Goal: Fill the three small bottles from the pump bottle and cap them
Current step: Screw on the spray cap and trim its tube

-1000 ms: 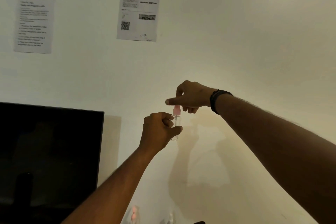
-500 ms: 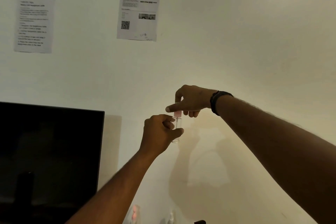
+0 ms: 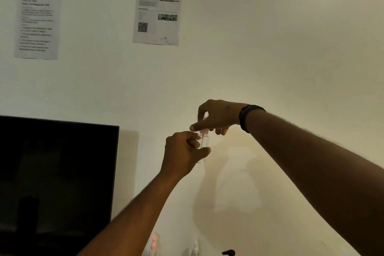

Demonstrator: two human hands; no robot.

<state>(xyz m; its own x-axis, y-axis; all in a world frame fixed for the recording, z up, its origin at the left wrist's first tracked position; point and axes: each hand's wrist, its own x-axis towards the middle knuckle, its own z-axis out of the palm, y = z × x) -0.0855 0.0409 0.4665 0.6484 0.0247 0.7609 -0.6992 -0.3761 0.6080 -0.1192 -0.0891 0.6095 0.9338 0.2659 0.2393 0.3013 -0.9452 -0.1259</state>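
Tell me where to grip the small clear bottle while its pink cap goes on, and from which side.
Grip the small clear bottle round its straight lower body from the left side, as the left hand does. It stands upright, and this leaves the neck free for the right hand working the pink cap from above.

Your small clear bottle (image 3: 202,147) upright in mid-air, gripped by your left hand (image 3: 184,153), pink cap (image 3: 204,131) at its neck pinched by your right hand (image 3: 216,117), two more small bottles (image 3: 154,243) and a black pump tip (image 3: 228,252) low at the frame's bottom edge
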